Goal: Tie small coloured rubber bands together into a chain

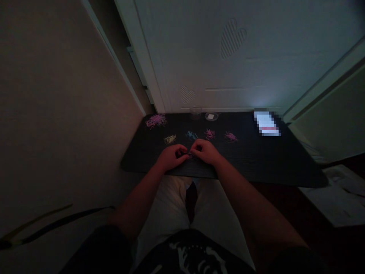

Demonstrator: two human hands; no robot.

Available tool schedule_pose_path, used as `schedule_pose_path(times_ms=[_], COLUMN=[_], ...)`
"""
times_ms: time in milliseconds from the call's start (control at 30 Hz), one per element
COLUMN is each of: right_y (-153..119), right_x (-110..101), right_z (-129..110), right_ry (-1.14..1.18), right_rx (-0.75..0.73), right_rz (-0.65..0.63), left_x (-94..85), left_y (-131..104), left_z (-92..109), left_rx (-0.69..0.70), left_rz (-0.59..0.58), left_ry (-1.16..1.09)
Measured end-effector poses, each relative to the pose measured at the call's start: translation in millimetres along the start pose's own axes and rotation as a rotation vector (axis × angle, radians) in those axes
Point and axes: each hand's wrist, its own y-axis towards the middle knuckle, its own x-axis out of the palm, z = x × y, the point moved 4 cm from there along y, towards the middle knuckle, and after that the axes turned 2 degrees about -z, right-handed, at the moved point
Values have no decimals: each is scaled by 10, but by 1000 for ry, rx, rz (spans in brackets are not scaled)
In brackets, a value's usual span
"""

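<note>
My left hand (173, 156) and my right hand (205, 151) meet near the table's front edge, fingers curled and fingertips pinched close together. What the fingertips hold is too small and dark to make out. Just under them lies a small purplish heap of thin strands (190, 156), partly covered by the hands. Beyond the hands, small heaps that look like tiny rubber bands form a row: a yellow heap (170, 139), a blue heap (191, 135), a pink heap (210, 134) and a pink-purple heap (230, 136). A larger mixed pink and purple heap (156, 121) sits at the back left corner.
The dark table (273, 163) stands against a white panel (182, 49) with heart reliefs. At its back edge are a clear round tub (195, 112) and a round lid (211, 116) with a white label. A lit, blurred-out screen (267, 123) lies at the back right.
</note>
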Motion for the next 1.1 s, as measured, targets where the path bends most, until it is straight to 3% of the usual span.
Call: schedule_pose_path(times_ms=[167, 300, 400, 667, 900, 1100], right_y=[-13, -12, -7, -3, -28, -36], right_x=[-19, -51, -82, -84, -72, -16], right_z=[-4, 5, 18, 53, 26, 6], right_ry=[85, 136, 141, 139, 150, 288], right_rx=[25, 54, 78, 96, 84, 24], right_rz=[27, 58, 101, 129, 141, 62], left_x=[2, 69, 92, 111, 106, 97], left_y=[121, 291, 356, 277, 286, 285], left_z=[82, 105, 79, 51, 68, 46], left_rx=[48, 76, 61, 28, 5, -4], left_rz=[14, -78, -33, 91, 130, 155], left_ry=[-34, -89, -151, -174, -138, -184])
